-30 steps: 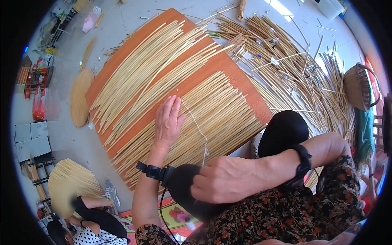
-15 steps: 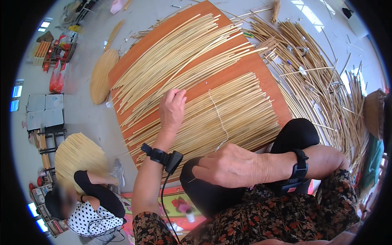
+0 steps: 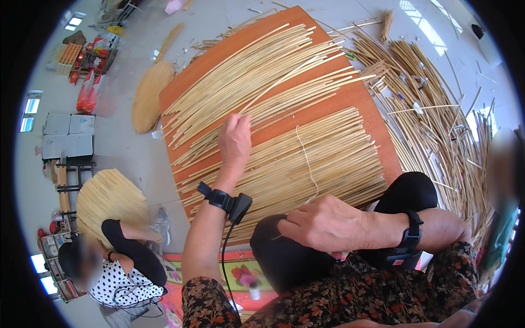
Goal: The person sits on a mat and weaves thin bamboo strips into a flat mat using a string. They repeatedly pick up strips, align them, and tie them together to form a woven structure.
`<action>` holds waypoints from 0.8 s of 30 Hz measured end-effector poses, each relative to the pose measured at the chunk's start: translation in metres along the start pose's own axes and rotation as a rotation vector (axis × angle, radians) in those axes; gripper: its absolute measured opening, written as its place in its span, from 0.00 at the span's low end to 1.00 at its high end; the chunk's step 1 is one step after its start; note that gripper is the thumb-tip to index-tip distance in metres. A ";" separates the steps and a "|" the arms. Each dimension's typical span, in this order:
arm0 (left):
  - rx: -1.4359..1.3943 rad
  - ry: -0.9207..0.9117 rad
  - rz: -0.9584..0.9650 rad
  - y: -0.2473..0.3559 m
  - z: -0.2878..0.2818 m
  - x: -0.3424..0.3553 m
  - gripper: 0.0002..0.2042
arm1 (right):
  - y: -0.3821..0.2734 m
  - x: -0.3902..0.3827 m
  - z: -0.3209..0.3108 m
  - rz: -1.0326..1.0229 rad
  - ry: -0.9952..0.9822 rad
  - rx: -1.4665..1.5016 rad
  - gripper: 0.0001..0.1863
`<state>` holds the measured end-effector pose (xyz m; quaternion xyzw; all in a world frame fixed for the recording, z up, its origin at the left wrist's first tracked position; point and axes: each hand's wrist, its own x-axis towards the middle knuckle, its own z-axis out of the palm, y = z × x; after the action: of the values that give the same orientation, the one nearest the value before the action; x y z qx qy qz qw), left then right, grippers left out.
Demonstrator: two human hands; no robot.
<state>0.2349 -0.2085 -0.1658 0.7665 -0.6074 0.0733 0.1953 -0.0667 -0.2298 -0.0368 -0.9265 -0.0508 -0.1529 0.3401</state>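
My left hand (image 3: 235, 143) is closed over the board, its fingertips pinching what appears to be one thin straw-coloured stalk (image 3: 306, 104), set slightly apart from the middle bunch. Over my knee, my right hand (image 3: 329, 223) is closed on a thin needle (image 3: 278, 236), whose tip pokes out below the fingers. White thread (image 3: 307, 159) runs from that hand across a mat of stalks (image 3: 333, 147) laid side by side. Beyond it, further loose stalks (image 3: 240, 74) lie in rows on the orange-brown board (image 3: 389, 147).
A big heap of stalks (image 3: 421, 104) covers the floor on the right. At the left, a person (image 3: 128, 281) in a dotted top sits by a round stalk mat (image 3: 112, 202). Another oval woven piece (image 3: 152, 95) lies beside the board. A small white bottle (image 3: 254, 291) stands near my legs.
The view has shifted slightly, moving the scene right and down. My left hand has moved a little toward the middle bunch, and one stalk now lies apart along its near edge. My right hand keeps its grip.
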 end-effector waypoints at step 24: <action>-0.012 -0.022 -0.006 -0.052 0.002 0.068 0.08 | -0.004 -0.004 -0.003 -0.020 -0.016 -0.001 0.07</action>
<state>0.3018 -0.2610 -0.1544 0.7678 -0.6077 0.0608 0.1936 -0.0715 -0.2289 -0.0336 -0.9274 -0.0628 -0.1487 0.3375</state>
